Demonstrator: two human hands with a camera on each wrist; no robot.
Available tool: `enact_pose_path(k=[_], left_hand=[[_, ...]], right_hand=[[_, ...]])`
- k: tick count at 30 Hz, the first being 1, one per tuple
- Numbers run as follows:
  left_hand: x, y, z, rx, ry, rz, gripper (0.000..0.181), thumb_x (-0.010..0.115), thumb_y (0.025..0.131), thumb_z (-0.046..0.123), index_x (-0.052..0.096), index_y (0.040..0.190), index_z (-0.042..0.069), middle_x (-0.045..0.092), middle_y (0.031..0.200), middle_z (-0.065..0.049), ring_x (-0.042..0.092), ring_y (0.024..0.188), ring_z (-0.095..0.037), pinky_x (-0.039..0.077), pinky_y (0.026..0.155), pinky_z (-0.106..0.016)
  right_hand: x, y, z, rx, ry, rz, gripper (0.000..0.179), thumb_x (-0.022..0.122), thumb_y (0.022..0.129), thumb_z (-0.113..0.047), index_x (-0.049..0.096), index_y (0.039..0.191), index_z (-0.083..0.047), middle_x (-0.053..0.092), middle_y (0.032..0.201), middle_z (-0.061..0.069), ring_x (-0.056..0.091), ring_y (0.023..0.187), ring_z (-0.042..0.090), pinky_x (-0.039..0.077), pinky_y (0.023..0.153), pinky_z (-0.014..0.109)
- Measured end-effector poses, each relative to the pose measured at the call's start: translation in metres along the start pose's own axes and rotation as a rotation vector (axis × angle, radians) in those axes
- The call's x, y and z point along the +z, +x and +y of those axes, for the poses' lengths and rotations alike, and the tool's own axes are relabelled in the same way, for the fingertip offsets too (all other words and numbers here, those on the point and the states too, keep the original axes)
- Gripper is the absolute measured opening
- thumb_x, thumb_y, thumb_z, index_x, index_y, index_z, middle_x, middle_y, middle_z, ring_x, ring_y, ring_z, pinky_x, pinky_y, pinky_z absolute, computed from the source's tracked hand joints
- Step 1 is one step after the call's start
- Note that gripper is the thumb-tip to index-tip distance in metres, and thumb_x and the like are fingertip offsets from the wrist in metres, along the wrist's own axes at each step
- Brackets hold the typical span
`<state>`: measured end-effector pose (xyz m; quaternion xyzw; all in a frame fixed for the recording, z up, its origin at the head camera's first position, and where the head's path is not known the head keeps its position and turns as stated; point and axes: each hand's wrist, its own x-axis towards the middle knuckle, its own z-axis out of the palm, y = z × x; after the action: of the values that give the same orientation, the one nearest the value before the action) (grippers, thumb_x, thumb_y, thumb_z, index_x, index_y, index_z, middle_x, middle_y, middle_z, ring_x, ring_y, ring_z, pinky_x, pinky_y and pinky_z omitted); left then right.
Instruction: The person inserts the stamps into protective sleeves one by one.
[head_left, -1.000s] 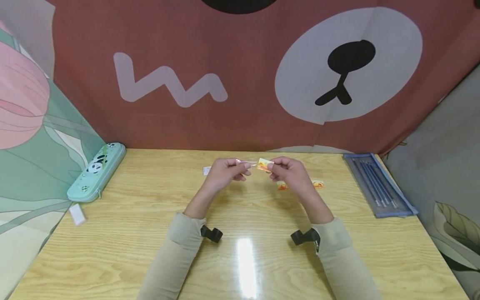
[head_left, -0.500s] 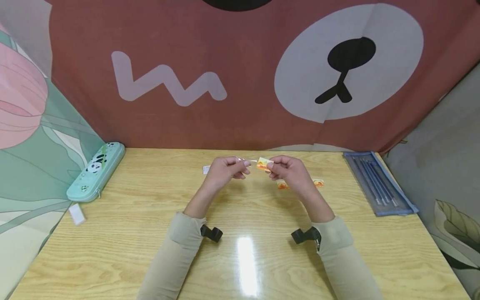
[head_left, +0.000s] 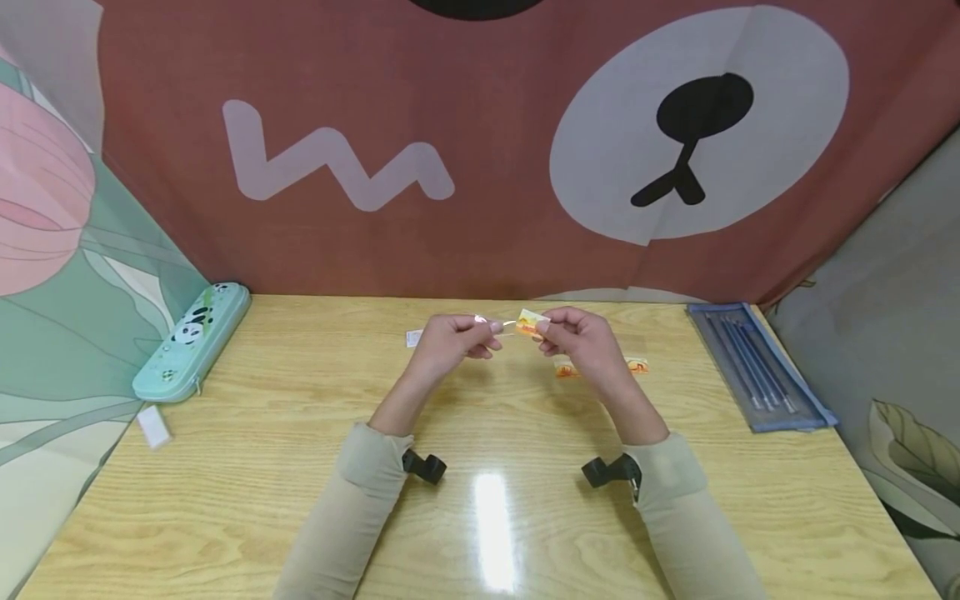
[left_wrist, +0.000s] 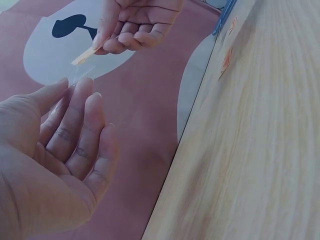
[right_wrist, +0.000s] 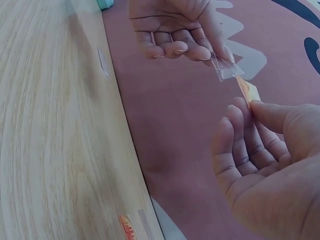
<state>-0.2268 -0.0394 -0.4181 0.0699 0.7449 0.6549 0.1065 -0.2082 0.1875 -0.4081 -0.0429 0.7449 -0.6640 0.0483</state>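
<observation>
Nudged barely rightward since before, the flat yellow-orange piece point(head_left: 529, 322) sits pinched in our right hand point(head_left: 588, 346), beside the thin, clear plastic pouch point(right_wrist: 230, 71) our left hand point(head_left: 446, 346) pinches. Orange-printed pieces point(head_left: 637, 367) on our grainy wooden table point(head_left: 262, 358) are partly hidden by our right hand.

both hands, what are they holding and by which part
The left hand pinches clear plastic by one end; the right hand pinches a yellow-orange card by the end away from the plastic.

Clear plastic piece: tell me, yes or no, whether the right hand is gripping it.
No, the left hand pinches the clear plastic piece, while the right hand pinches the yellow-and-orange piece.
</observation>
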Motion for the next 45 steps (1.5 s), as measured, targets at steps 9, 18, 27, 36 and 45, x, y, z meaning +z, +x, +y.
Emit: enact_pose_path(k=[9, 18, 27, 36, 45], left_hand=[[0.0010, 0.0001, 0.0002, -0.027, -0.037, 0.055, 0.027, 0.073, 0.094, 0.026, 0.078, 0.100, -0.001, 0.076, 0.076, -0.001, 0.070, 0.063, -0.010, 0.064, 0.079, -0.038], [0.0037, 0.0016, 0.0017, 0.001, -0.097, 0.091, 0.024, 0.076, 0.093, 0.025, 0.080, 0.102, 0.003, 0.076, 0.075, 0.000, 0.070, 0.061, -0.009, 0.064, 0.072, -0.029], [0.0043, 0.0013, 0.0010, 0.005, -0.093, 0.101, 0.026, 0.079, 0.091, 0.027, 0.081, 0.103, 0.004, 0.077, 0.078, -0.003, 0.071, 0.063, -0.011, 0.064, 0.072, -0.029], [0.0046, 0.0004, 0.0012, 0.008, -0.054, 0.080, 0.024, 0.078, 0.091, 0.025, 0.081, 0.102, 0.004, 0.075, 0.076, 0.000, 0.074, 0.073, -0.022, 0.063, 0.071, -0.029], [0.0037, 0.0006, 0.0005, 0.015, -0.041, 0.075, 0.023, 0.077, 0.092, 0.025, 0.081, 0.103, 0.005, 0.075, 0.076, 0.000, 0.072, 0.067, -0.012, 0.063, 0.072, -0.030]], right_hand=[[0.0035, -0.0013, -0.0006, 0.015, -0.068, -0.041, 0.025, 0.067, 0.100, -0.019, 0.067, 0.111, 0.003, 0.072, 0.085, -0.002, 0.071, 0.079, 0.012, 0.063, 0.085, 0.044], [0.0034, -0.0005, 0.0001, 0.030, -0.120, -0.054, 0.028, 0.067, 0.100, -0.022, 0.068, 0.112, 0.003, 0.072, 0.088, 0.002, 0.070, 0.078, 0.011, 0.063, 0.085, 0.046], [0.0018, -0.0016, -0.0012, 0.047, -0.139, -0.055, 0.029, 0.067, 0.099, -0.023, 0.069, 0.114, 0.002, 0.072, 0.092, 0.005, 0.071, 0.080, 0.015, 0.063, 0.083, 0.042], [-0.0004, -0.0020, -0.0007, 0.042, -0.123, -0.060, 0.031, 0.066, 0.100, -0.022, 0.067, 0.117, 0.005, 0.070, 0.087, 0.002, 0.070, 0.079, 0.014, 0.064, 0.080, 0.036], [0.0011, -0.0017, -0.0015, 0.066, -0.133, -0.088, 0.027, 0.065, 0.100, -0.019, 0.069, 0.114, 0.004, 0.071, 0.090, 0.003, 0.069, 0.078, 0.011, 0.062, 0.076, 0.028]])
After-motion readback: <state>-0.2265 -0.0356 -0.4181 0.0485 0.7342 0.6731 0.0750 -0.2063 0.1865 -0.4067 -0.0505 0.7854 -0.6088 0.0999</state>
